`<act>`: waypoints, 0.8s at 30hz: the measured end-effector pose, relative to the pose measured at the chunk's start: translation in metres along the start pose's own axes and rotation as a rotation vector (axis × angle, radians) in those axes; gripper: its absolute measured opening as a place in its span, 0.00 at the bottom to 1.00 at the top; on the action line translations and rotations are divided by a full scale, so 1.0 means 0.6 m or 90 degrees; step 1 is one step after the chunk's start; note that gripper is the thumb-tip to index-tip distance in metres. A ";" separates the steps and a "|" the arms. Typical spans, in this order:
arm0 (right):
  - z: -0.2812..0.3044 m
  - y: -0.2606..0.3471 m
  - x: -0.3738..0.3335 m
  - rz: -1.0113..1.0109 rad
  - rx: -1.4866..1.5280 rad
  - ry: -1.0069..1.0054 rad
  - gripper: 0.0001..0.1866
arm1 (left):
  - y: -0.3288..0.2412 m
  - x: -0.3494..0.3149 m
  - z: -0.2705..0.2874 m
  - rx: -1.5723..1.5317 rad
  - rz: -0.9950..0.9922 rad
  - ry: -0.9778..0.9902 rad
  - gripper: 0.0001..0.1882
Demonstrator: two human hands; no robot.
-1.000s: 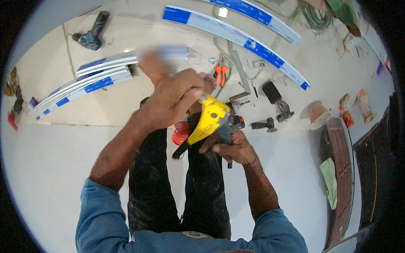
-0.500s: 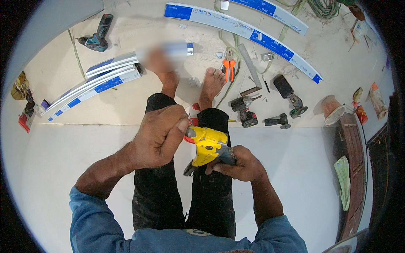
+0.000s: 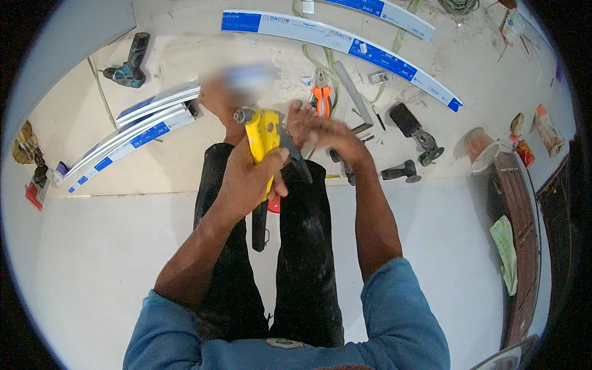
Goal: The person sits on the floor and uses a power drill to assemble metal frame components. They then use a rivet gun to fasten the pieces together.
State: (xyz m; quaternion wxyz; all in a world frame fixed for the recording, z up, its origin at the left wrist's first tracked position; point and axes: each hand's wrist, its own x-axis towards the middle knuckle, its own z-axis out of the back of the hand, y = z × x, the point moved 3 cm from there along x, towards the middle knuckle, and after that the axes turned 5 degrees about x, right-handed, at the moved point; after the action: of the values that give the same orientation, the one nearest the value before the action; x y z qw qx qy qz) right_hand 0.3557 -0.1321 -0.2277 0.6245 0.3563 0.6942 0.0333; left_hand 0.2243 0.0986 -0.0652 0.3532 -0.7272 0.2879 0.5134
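Observation:
My left hand [image 3: 246, 179] is closed around a yellow hand riveter [image 3: 266, 132] with a metal nose, a grey lever and a black handle pointing down. The tool is held above my knees, its nose tipped up and to the left. My right hand [image 3: 336, 139] is apart from the riveter, over my right foot and shin; its fingers are smeared by motion. Just beyond it lie orange-handled pliers [image 3: 321, 102]. A cordless driver [image 3: 343, 168] is partly hidden under my right wrist. A red object [image 3: 274, 205] shows between my legs, mostly covered.
Long white-and-blue strips [image 3: 296, 28] lie across the far floor, with more strips [image 3: 148, 128] stacked at left. A teal drill [image 3: 131, 69] lies far left. To the right are a black cordless tool [image 3: 419, 132], a smaller grinder-like tool [image 3: 401, 171] and a plastic tub [image 3: 484, 151].
My left hand has shifted its hold onto the riveter's body and turned the tool nose-up. My right hand has let go of the riveter and moved forward toward my right foot.

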 end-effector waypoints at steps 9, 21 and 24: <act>0.032 -0.102 0.176 -0.089 -0.491 -0.447 0.38 | 0.079 0.055 -0.029 -0.007 -0.212 -0.152 0.28; 0.006 0.063 -0.091 -0.082 0.234 -0.118 0.22 | -0.004 0.056 0.011 0.460 -0.319 -0.366 0.42; -0.054 0.166 -0.198 -0.140 0.358 0.064 0.27 | -0.002 0.068 0.036 0.577 -0.378 -0.402 0.46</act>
State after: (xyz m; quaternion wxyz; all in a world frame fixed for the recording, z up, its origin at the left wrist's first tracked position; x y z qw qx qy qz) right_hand 0.3679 -0.1087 -0.0711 0.4661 0.4360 0.7406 -0.2102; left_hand 0.2259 0.1143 -0.1087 0.8222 -0.3675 0.1445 0.4100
